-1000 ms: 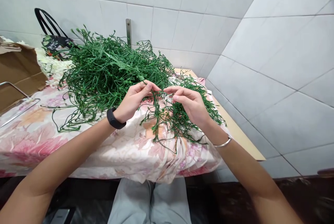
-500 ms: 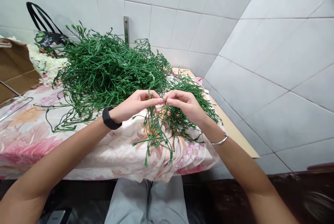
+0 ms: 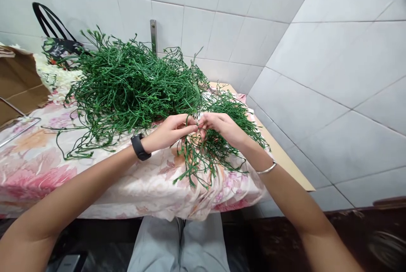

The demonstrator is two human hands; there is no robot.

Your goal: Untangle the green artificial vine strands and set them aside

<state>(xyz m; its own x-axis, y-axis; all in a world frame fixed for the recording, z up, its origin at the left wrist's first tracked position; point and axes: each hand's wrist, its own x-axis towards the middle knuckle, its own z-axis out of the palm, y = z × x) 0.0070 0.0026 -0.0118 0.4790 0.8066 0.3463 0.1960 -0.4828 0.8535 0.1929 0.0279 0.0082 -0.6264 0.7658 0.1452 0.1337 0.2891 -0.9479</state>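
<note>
My left hand (image 3: 173,132), below a black wristband, pinches a green artificial stem (image 3: 192,153) between thumb and fingers. Its thin branches hang down over the front of the cloth, and its upper end rises blurred against the large heap. Fingertip to fingertip with it, my right hand (image 3: 223,128) is closed on the same stem; a silver bangle circles that wrist. Beneath and beyond my right hand lies a smaller bunch of green stems (image 3: 250,126). The large heap of green stems (image 3: 133,81) fills the table's back. Where exactly the fingertips grip is partly hidden.
A flowered cloth (image 3: 104,191) covers the table, whose bare wooden edge (image 3: 285,162) shows at right. White flowers (image 3: 60,77), a cardboard box (image 3: 19,81) and a black-handled bag (image 3: 61,48) stand at left. Tiled walls (image 3: 317,94) close off the back and right.
Both hands remain together, and my left hand has shifted slightly right. The held stem has turned: its hanging branches moved right and its upper end now points farther up and right.
</note>
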